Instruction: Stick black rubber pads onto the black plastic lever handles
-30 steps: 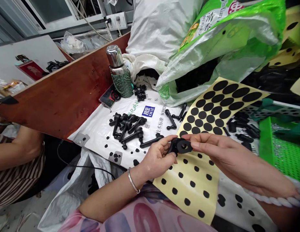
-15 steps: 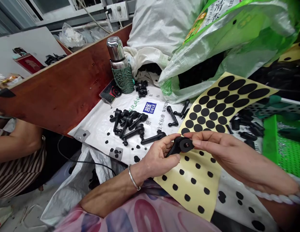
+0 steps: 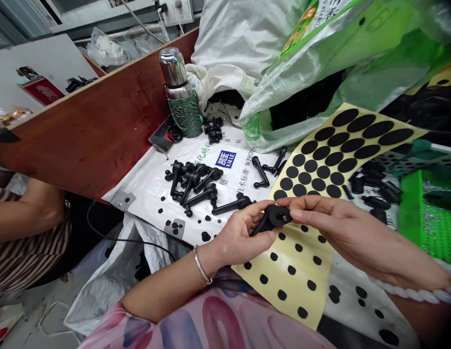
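Observation:
My left hand (image 3: 243, 230) is closed around a black crank handle (image 3: 272, 219), its flat round end turned up toward me. At the right rim of that round end, the thumb and fingertips of my right hand (image 3: 334, 225) are pinched. Whether a thin sticker lies between them cannot be seen. Beneath both hands stretches a yellow backing sheet (image 3: 277, 276), with black round stickers on its far half and small dark spots on its near half. Left of my hands lies a pile of similar crank handles (image 3: 192, 184).
A steel flask (image 3: 173, 68) in a green net stands by the brown board (image 3: 102, 116). Behind the sheet sits an open green-and-white plastic bag (image 3: 258, 111). A green basket (image 3: 409, 208) is at right, near loose black parts (image 3: 376, 201). Another person's arm (image 3: 40, 208) shows at left.
Both hands keep their hold on the crank handle, whose round end has tilted slightly. The view has shifted a little.

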A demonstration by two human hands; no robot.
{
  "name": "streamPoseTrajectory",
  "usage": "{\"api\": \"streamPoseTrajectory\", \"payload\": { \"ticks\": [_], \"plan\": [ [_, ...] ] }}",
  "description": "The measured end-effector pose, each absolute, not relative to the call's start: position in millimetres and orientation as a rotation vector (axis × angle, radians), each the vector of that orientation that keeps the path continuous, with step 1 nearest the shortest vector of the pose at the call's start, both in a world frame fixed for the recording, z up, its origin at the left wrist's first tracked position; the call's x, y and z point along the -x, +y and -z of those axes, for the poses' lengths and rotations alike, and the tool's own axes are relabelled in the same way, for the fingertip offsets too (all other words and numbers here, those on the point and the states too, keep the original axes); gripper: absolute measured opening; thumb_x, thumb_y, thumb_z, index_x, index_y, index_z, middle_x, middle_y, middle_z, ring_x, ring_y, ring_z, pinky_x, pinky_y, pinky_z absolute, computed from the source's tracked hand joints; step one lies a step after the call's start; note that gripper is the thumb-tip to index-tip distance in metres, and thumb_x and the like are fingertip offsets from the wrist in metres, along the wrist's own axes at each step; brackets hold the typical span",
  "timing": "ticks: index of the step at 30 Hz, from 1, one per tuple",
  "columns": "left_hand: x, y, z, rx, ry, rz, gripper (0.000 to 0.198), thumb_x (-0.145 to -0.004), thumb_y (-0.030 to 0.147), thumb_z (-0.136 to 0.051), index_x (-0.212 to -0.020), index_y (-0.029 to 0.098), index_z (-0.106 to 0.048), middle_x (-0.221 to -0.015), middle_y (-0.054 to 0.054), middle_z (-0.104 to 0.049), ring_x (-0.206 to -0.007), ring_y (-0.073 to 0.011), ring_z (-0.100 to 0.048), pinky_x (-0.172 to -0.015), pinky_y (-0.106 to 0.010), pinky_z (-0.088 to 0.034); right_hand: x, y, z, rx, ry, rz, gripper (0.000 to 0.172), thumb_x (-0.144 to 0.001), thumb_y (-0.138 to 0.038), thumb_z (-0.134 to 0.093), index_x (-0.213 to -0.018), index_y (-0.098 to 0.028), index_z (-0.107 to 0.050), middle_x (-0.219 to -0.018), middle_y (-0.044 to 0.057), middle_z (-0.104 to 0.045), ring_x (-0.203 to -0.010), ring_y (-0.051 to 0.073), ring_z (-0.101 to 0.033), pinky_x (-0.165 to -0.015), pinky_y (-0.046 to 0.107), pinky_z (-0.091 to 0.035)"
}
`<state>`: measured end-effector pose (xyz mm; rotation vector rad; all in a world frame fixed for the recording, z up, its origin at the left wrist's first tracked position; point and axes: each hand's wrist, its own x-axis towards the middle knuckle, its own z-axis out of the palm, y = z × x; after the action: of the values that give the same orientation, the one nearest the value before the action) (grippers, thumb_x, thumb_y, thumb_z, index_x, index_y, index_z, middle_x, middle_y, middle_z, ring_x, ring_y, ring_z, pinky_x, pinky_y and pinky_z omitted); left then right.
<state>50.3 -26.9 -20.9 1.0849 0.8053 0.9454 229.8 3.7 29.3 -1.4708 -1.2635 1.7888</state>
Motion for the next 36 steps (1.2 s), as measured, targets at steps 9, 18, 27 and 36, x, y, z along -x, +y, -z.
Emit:
{"api": "streamPoseTrajectory", "payload": {
  "ticks": [9,18,27,36],
  "plan": [
    [-48.8,-28.2,20.0,-1.063,0.852,-0.947,0.052,-0.081,0.035,-0.06,-0.127,0.013,-0.051,-0.093,-0.008,-0.062,-0.066,-0.0099,-0.054,-0.063,-0.022,-0.046,-228.0,3.3,-37.7,1.515,-1.286,-1.871,0.037,-0.07,-0.044,-0.075,-0.098,-0.021,-0.066,-0.104,0.008,-0.067,-0.098,0.028,-0.062,-0.073,0.03,-0.056],
    [-49.0,-28.7,21.1,-1.062,0.973,-0.944,0.04,-0.092,0.039,-0.042,-0.122,0.017,-0.056,-0.092,-0.007,-0.063,-0.059,-0.0081,-0.055,-0.06,-0.021,-0.046,-230.3,6.1,-32.2,1.457,-1.34,-1.885,0.029,-0.076,-0.043,-0.071,-0.094,-0.02,-0.067,-0.103,0.006,-0.067,-0.1,0.025,-0.061,-0.079,0.029,-0.053],
    [-50.6,-26.5,23.5,-1.081,0.913,-0.946,0.043,-0.088,0.042,-0.05,-0.122,0.016,-0.056,-0.089,-0.006,-0.063,-0.057,-0.0063,-0.052,-0.057,-0.019,-0.044,-231.8,5.1,-29.6,1.455,-1.347,-1.861,0.031,-0.075,-0.045,-0.07,-0.093,-0.02,-0.065,-0.101,0.006,-0.066,-0.096,0.023,-0.06,-0.079,0.03,-0.05],
    [-53.6,-25.8,27.7,-1.088,0.931,-0.968,0.04,-0.087,0.037,-0.052,-0.121,0.017,-0.057,-0.088,-0.006,-0.062,-0.057,-0.0062,-0.05,-0.055,-0.019,-0.043,-232.3,7.3,-26.3,1.453,-1.429,-1.842,0.029,-0.077,-0.047,-0.068,-0.087,-0.019,-0.064,-0.096,0.006,-0.065,-0.093,0.023,-0.058,-0.077,0.031,-0.048]
  ]
}}
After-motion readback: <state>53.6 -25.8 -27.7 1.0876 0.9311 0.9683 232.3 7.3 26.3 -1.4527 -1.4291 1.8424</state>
